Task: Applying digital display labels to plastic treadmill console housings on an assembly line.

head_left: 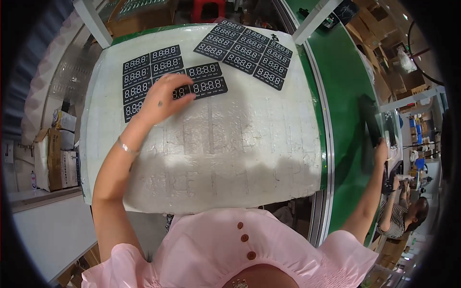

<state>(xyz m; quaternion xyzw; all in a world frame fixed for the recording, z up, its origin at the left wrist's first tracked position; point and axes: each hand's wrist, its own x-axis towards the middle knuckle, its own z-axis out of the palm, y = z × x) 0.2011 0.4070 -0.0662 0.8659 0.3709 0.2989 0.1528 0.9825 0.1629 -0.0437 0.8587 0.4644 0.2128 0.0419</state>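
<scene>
My left hand (165, 100) is over the left group of black display panels (136, 76), which show white digit outlines. Its thumb and forefinger curve apart, and part of a panel shows through the gap. Beside the fingertips lies another black display panel (208, 86). Far to the right, my right arm stretches past the table across a green surface. My right hand (381, 150) is small and blurred there, its fingers unclear. Next to it is a smeared black object (370, 122); whether the hand grips it I cannot tell.
A second sheet-like group of black display panels (241, 49) lies tilted at the table's far right. The white, film-covered table (206, 158) has white posts (92, 24) at its far corners. Cardboard boxes (54, 158) stand left. Another person (401, 216) sits at far right.
</scene>
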